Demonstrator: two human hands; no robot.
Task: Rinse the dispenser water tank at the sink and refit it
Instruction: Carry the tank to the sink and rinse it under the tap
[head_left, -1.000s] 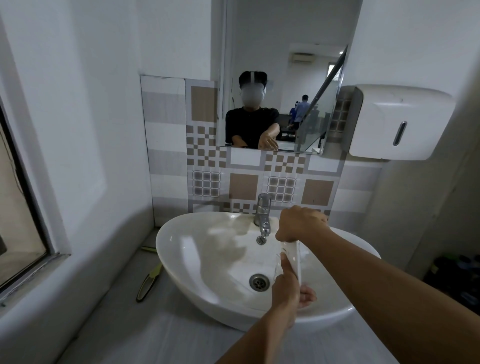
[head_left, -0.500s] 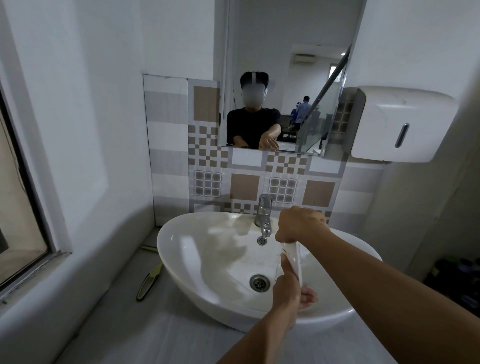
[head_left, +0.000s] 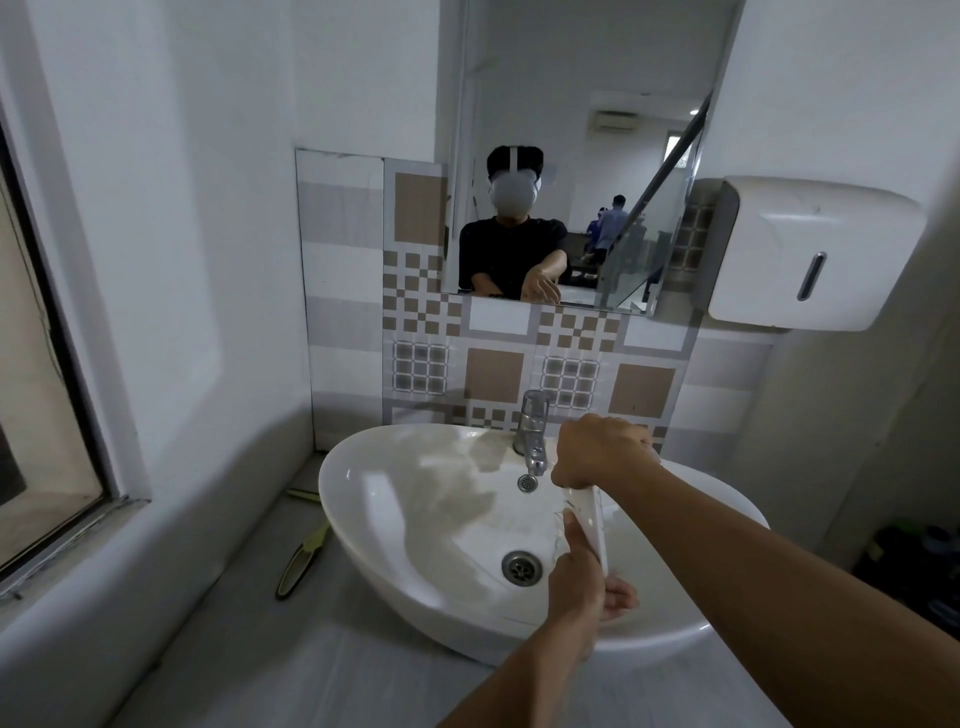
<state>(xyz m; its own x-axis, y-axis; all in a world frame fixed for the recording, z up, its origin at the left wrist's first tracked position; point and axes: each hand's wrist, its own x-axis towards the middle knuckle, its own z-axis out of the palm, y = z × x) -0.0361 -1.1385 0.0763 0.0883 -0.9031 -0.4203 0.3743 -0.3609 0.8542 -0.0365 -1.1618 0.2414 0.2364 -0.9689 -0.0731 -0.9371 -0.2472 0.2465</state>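
Note:
A clear, flat water tank (head_left: 589, 525) stands on edge over the white sink basin (head_left: 395, 530), just right of the chrome tap (head_left: 531, 441) and above the drain (head_left: 521, 567). My right hand (head_left: 602, 451) grips its top end with curled fingers. My left hand (head_left: 584, 587) holds its lower end from below, thumb up along the near face. No water stream is visible from the tap. Most of the tank is hard to make out against the basin.
A white wall dispenser (head_left: 810, 254) hangs at the right beside the mirror (head_left: 582, 156). A yellow-green handled tool (head_left: 301, 564) lies on the grey counter left of the basin. A window frame (head_left: 57, 364) borders the left side.
Both hands and the tank have stayed in the same place over the basin; only the view has shifted slightly.

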